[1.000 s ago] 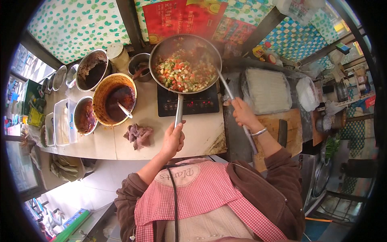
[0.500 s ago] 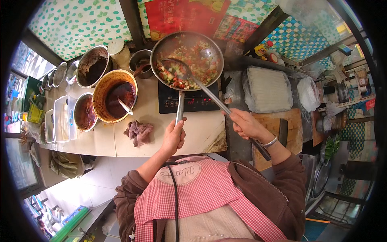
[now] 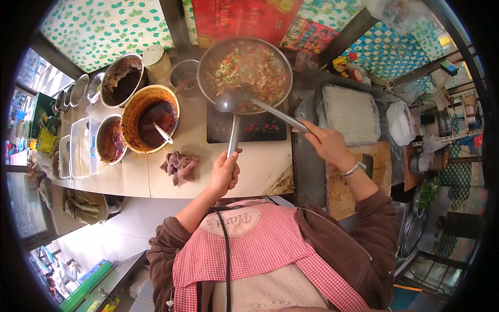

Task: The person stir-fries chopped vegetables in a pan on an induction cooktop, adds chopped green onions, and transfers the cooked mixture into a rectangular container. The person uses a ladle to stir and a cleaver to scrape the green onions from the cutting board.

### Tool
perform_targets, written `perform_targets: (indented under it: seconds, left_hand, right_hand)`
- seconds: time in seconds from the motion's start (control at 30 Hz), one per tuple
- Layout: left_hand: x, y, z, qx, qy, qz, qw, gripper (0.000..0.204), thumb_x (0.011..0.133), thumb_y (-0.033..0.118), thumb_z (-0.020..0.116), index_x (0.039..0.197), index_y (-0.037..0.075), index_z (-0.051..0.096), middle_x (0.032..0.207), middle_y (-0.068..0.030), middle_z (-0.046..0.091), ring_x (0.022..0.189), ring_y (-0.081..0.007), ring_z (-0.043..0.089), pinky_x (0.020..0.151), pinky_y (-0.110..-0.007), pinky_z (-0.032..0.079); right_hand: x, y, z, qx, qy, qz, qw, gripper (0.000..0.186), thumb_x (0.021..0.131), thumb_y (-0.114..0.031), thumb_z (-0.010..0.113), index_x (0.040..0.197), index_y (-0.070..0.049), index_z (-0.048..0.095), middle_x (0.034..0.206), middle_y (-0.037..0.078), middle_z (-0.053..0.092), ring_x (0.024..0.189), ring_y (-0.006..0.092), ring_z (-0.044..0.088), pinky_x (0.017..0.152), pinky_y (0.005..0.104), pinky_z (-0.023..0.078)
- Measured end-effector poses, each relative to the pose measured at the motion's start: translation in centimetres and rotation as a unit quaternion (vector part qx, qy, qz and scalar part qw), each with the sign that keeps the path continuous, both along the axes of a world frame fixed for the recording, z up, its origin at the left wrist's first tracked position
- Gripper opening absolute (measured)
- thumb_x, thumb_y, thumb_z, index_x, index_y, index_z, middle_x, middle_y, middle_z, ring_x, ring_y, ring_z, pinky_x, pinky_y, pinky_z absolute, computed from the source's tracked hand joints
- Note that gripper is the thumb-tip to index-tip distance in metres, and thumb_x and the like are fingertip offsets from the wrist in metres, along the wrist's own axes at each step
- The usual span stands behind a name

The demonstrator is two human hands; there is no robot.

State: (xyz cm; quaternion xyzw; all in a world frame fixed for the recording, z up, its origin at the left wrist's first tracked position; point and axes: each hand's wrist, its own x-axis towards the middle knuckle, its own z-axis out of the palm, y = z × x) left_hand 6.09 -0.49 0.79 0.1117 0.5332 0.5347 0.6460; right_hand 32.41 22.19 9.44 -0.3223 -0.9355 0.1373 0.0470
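Observation:
My left hand (image 3: 224,174) grips the steel handle (image 3: 234,136) of a frying pan (image 3: 269,62) full of diced vegetables (image 3: 254,62) in red, green and pale pieces, with steam rising. The pan is over a black induction cooker (image 3: 273,132). My right hand (image 3: 326,143), fingers curled, holds the long handle of a metal ladle (image 3: 227,101), whose bowl is at the pan's near-left rim. A crumpled purple cloth (image 3: 179,167) lies left of my left hand.
At left stand a yellow pot (image 3: 136,98) of dark red sauce with a white-handled spoon, metal bowls (image 3: 106,130) and plastic boxes (image 3: 83,151). At right are a wrapped white slab (image 3: 347,112), a wooden board (image 3: 348,197) with a knife, and a white bag (image 3: 400,122).
The pan has shifted slightly up and right. The ladle first swept leftward into the vegetables, then came down to the near rim. My right hand has moved a little right, then upward.

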Motion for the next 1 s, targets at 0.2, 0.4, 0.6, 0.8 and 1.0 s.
perform_targets:
  seconds: [0.2, 0.4, 0.6, 0.8, 1.0]
  left_hand:
    - [0.0, -0.1, 0.1, 0.006, -0.008, -0.001, 1.000, 0.044, 0.110, 0.036, 0.049, 0.139, 0.004, 0.050, 0.061, 0.0005, 0.042, 0.037, -0.0089, 0.032, 0.033, -0.027, 0.025]
    - [-0.1, -0.1, 0.3, 0.005, 0.001, -0.002, 1.000, 0.044, 0.110, 0.035, 0.049, 0.140, 0.002, 0.049, 0.061, 0.0006, 0.041, 0.036, -0.0085, 0.032, 0.033, -0.027, 0.025]
    - [0.1, 0.1, -0.1, 0.002, -0.002, 0.003, 1.000, 0.043, 0.110, 0.035, 0.049, 0.139, 0.003, 0.051, 0.062, 0.0010, 0.041, 0.037, -0.0079, 0.031, 0.033, -0.027, 0.023]
    - [0.0, -0.2, -0.1, -0.014, 0.000, 0.015, 1.000, 0.042, 0.110, 0.034, 0.050, 0.139, 0.004, 0.051, 0.061, 0.0009, 0.041, 0.037, -0.0080, 0.031, 0.033, -0.028, 0.022]
    - [0.2, 0.2, 0.3, -0.003, -0.002, 0.007, 1.000, 0.040, 0.111, 0.033, 0.047, 0.139, 0.005, 0.051, 0.061, 0.0014, 0.040, 0.037, -0.0079, 0.030, 0.033, -0.026, 0.023]
  right_hand:
    - [1.6, 2.2, 1.5, 0.052, -0.048, -0.063, 0.996, 0.040, 0.104, -0.031, 0.061, 0.140, -0.016, 0.064, 0.081, 0.016, 0.071, 0.063, 0.0356, 0.066, 0.060, 0.0449, 0.051]
    - [-5.7, 7.1, 0.1, -0.127, 0.074, -0.135, 0.980, 0.042, 0.105, -0.030, 0.056, 0.140, -0.008, 0.063, 0.097, 0.020, 0.073, 0.092, 0.0399, 0.070, 0.080, 0.0429, 0.053]
    - [-11.0, 9.3, -5.3, -0.028, 0.090, -0.080, 0.992, 0.036, 0.106, -0.031, 0.051, 0.131, -0.011, 0.067, 0.091, 0.026, 0.071, 0.090, 0.0493, 0.067, 0.080, 0.0569, 0.053]
    - [-8.1, 5.3, 4.8, -0.011, -0.138, -0.041, 0.989, 0.039, 0.105, -0.035, 0.055, 0.135, -0.013, 0.065, 0.095, 0.026, 0.072, 0.089, 0.0468, 0.069, 0.081, 0.0556, 0.053]
    - [-4.1, 9.0, 2.5, -0.071, 0.054, -0.098, 0.991, 0.034, 0.106, -0.035, 0.053, 0.124, -0.008, 0.066, 0.100, 0.022, 0.073, 0.094, 0.0453, 0.068, 0.084, 0.0534, 0.053]
